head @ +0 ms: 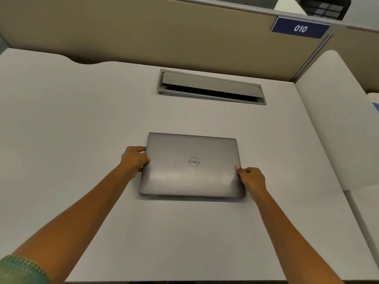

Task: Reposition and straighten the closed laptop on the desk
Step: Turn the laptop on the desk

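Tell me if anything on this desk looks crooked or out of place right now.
The closed laptop sits slightly askew, its edges turned a little against the desk, with the left hand and right hand gripping its sides. The cable hatch behind it is propped partly open. Nothing looks spilled or damaged.

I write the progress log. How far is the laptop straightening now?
Done: the laptop is closed and flat on the desk. In hand: left hand and right hand grip its side edges. Left: it sits slightly skewed to the cable hatch; square it, then let go.
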The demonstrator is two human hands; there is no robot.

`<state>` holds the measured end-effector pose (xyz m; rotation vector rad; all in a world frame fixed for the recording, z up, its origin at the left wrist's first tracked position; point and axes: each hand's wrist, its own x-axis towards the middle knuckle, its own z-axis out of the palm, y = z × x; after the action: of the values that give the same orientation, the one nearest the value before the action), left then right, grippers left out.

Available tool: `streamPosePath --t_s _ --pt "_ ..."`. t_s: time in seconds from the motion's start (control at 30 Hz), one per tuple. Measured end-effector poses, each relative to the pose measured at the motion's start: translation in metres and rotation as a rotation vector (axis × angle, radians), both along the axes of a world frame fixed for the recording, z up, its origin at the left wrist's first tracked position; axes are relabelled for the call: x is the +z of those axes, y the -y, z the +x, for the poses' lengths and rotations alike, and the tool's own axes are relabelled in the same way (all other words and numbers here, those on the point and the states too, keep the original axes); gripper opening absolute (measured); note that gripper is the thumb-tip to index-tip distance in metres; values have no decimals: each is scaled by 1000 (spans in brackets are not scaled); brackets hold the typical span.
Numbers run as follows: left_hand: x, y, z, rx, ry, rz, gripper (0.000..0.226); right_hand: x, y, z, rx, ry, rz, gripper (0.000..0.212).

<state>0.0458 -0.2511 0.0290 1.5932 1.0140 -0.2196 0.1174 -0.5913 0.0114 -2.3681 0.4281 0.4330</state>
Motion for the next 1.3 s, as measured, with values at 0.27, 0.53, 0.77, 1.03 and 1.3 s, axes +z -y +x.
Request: streamPosePath --t_s 0.27,0.53,0.77,1.03,1.3 --pt "-4 -3 -1 -82 -53 181 53 3 4 1 -19 24 7 47" --pt "7 5 12 -393 -19 616 67 30 1 -36 -294 174 198 31" --pt "11 34 61 -756 221 825 54 30 -42 -134 -902 -255 1069 12" --pt "8 66 106 -1039 111 728 51 29 -89 -133 -983 -328 1165 25" --pt "14 77 111 -992 49 669 49 24 -89 -124 -964 -332 1082 15"
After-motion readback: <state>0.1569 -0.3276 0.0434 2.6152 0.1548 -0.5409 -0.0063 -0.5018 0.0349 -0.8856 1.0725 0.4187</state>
